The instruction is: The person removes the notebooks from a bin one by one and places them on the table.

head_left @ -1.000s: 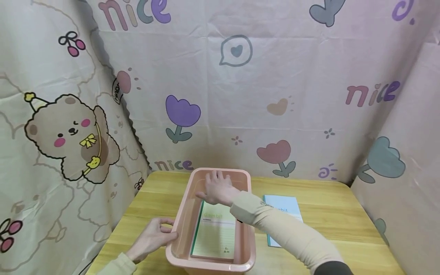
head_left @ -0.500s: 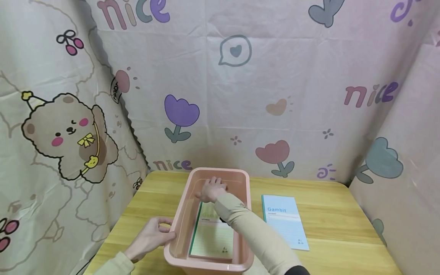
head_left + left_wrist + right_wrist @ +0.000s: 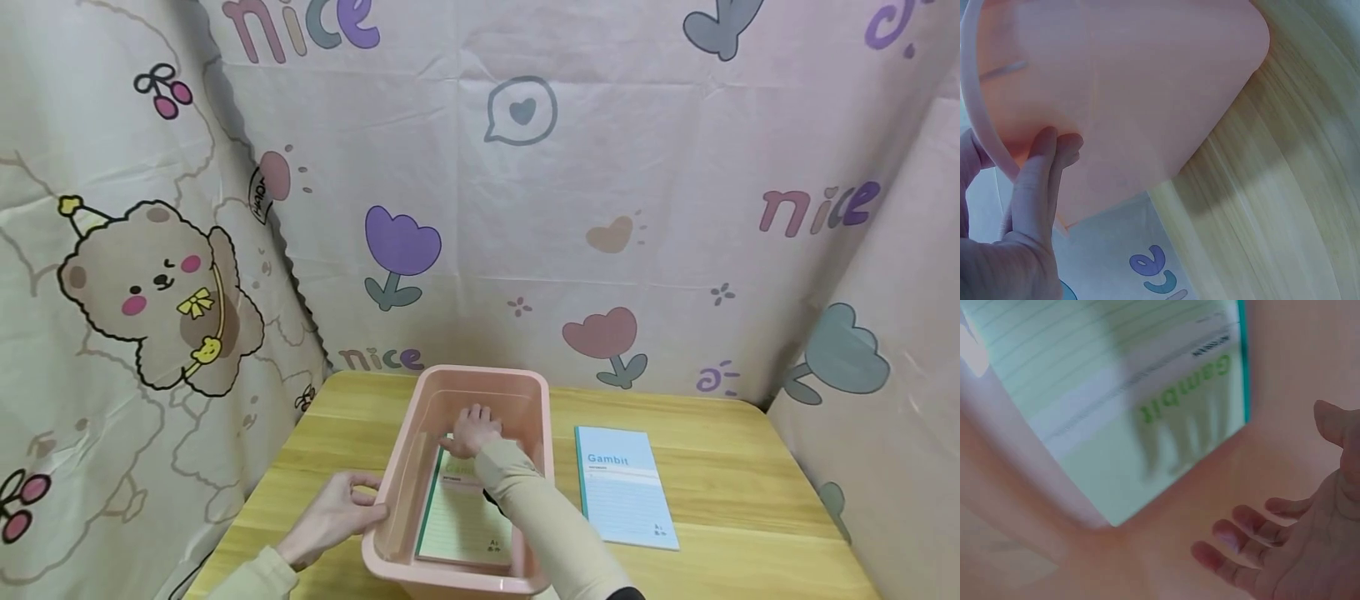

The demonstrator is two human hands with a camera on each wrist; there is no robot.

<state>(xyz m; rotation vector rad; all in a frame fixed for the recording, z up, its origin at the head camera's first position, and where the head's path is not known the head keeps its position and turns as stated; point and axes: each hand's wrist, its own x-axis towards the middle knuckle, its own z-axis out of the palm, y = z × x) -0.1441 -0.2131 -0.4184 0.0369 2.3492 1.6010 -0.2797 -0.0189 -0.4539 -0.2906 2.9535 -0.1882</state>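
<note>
A pink plastic bin (image 3: 480, 585) stands on the wooden table with a green notebook (image 3: 465, 525), its cover marked "Gambit", lying inside. My left hand (image 3: 337, 517) holds the bin's left rim, thumb over the edge and fingers against the outer wall (image 3: 1135, 112). Inside the bin, my right hand (image 3: 477, 431) hangs over the far end of the green notebook with nothing in its grasp. Its loosely spread fingers (image 3: 1210, 556) show apart from the cover in the right wrist view, and their shadow falls on it. Hand and sleeve hide part of the notebook.
A blue "Gambit" notebook (image 3: 630, 492) lies flat on the table (image 3: 727, 475), right of the bin. Behind the table hangs a printed curtain (image 3: 517, 208), with more of it along both sides.
My right hand has sunk lower into the bin and its forearm has swung left, uncovering the blue notebook. The left hand keeps its hold on the rim.
</note>
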